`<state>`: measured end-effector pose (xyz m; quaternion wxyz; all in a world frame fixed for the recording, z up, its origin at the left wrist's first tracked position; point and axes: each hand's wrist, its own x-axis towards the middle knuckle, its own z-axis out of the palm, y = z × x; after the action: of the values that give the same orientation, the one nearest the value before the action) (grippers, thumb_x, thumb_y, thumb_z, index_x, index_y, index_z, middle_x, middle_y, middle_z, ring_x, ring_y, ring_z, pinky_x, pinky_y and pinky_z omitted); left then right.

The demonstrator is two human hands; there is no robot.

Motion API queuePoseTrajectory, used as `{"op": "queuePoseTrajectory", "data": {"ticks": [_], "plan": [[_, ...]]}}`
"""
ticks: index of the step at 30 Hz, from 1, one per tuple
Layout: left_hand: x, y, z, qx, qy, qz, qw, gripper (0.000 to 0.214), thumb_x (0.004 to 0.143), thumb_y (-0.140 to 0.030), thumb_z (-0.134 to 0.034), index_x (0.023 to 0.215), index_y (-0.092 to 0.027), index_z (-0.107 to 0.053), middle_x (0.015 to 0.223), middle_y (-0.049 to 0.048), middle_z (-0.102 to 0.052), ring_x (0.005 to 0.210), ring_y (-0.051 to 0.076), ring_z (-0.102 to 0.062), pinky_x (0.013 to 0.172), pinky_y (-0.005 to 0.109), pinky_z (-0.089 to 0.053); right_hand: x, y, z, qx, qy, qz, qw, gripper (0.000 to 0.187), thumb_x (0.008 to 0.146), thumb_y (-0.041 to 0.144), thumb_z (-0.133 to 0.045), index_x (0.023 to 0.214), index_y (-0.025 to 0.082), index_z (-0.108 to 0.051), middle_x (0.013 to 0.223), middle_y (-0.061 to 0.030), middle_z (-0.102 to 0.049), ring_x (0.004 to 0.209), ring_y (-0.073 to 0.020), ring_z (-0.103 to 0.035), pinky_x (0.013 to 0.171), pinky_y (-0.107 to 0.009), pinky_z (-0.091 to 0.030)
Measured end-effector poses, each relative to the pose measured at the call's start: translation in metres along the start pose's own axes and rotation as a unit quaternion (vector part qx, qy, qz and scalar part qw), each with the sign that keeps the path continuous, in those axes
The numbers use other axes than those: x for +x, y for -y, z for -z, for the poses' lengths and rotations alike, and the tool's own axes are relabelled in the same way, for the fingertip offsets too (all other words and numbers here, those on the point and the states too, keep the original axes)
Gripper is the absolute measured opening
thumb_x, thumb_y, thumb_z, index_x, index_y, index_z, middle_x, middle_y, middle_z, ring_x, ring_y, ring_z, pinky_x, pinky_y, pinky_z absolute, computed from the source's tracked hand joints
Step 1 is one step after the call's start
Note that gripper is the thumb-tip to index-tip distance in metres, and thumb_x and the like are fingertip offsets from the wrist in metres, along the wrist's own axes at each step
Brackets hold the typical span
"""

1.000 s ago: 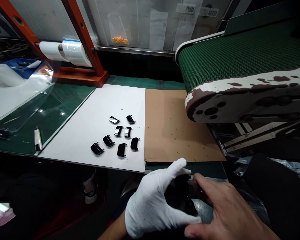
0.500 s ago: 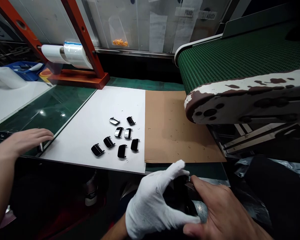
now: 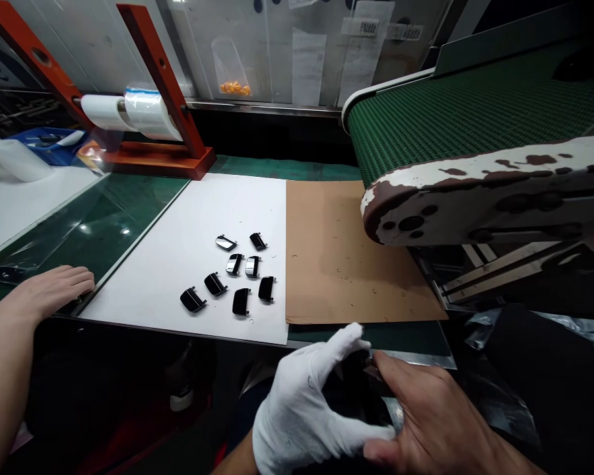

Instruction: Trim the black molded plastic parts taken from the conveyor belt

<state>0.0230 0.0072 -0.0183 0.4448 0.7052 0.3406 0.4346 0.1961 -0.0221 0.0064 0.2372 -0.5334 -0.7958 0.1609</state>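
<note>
My left hand (image 3: 307, 402), in a white glove, has its thumb and fingers spread around the edges of a dark plastic part (image 3: 359, 389) and grips it below the table's front edge. My bare right hand (image 3: 430, 412) presses close against the right side of that part, fingers curled. Something small and dark sits at its fingertips; the glove and the dimness hide what it is. Several glossy black plastic pieces (image 3: 241, 301) with small pegs lie on a white sheet (image 3: 148, 277) beyond my hands.
A brown cardboard sheet (image 3: 321, 284) with dark curled shavings lies beside the white one. At right a green conveyor belt (image 3: 450, 125) overhangs the table. An orange stand (image 3: 193, 152) holds film rolls (image 3: 151, 113). Another person's hand (image 3: 54, 290) rests at the left.
My hands stay around the dark part, shifting only slightly. The other person's hand has moved a little left and down. The view has tilted slightly.
</note>
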Motion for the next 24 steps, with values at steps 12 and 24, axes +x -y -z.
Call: {"op": "queuePoseTrajectory", "data": {"ticks": [12, 24], "plan": [[0.0047, 0.0028, -0.0007, -0.057, -0.006, 0.021, 0.998, 0.088, 0.055, -0.037, -0.090, 0.133, -0.023, -0.051, 0.109, 0.0042, -0.072, 0.094, 0.022, -0.071, 0.088, 0.027, -0.058, 0.0010, -0.0004, 0.0005, -0.041, -0.022, 0.023, 0.999, 0.064, 0.085, 0.076, -0.024, 0.073, 0.019, -0.050, 0.054, -0.0031, -0.057, 0.042, -0.0168, -0.057, 0.037, -0.026, -0.040], [0.0080, -0.0030, 0.0004, -0.095, 0.012, 0.009, 0.995, 0.088, 0.055, -0.027, -0.091, 0.134, -0.025, -0.051, 0.111, 0.0010, -0.071, 0.097, 0.021, -0.070, 0.091, 0.025, -0.057, 0.0009, 0.0015, 0.0045, -0.045, 0.016, -0.020, 0.999, 0.073, 0.076, 0.086, -0.022, 0.077, 0.019, -0.051, 0.053, -0.0026, -0.059, 0.041, -0.0200, -0.059, 0.039, -0.031, -0.040]]}}
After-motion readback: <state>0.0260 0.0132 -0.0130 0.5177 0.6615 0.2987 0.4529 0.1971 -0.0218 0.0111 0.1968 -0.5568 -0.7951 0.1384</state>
